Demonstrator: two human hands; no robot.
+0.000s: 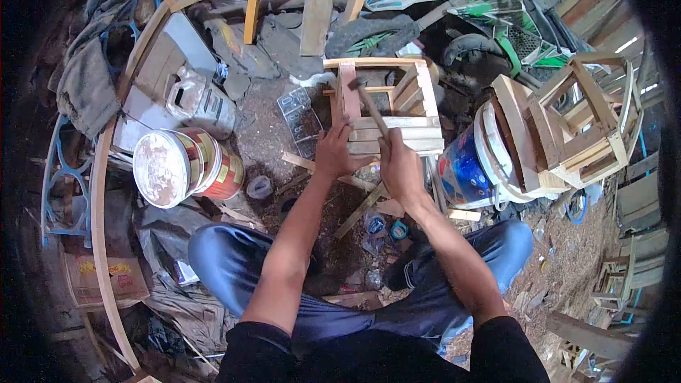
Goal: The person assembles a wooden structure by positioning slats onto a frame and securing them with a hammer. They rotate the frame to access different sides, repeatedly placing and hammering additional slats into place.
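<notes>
A small wooden frame (pixel 408 135) with slats across its near side stands on the ground in front of me. My left hand (pixel 333 153) grips its near left corner, fingers over the upright and thumb stretched along the slats. Wrapped round the handle of a hammer (pixel 372 108), my right hand (pixel 401 174) is closed above the frame's near edge. The hammer's head lies over the reddish board on the frame's left side.
Left of me stand a paint bucket (pixel 157 170) and a white jug (pixel 201 103). A clear divided box (pixel 298 119) lies beside the frame. To the right, another wooden frame (pixel 578 124) rests by a blue bucket (pixel 461 167). Green-and-white plastic panels (pixel 496 18) are piled behind.
</notes>
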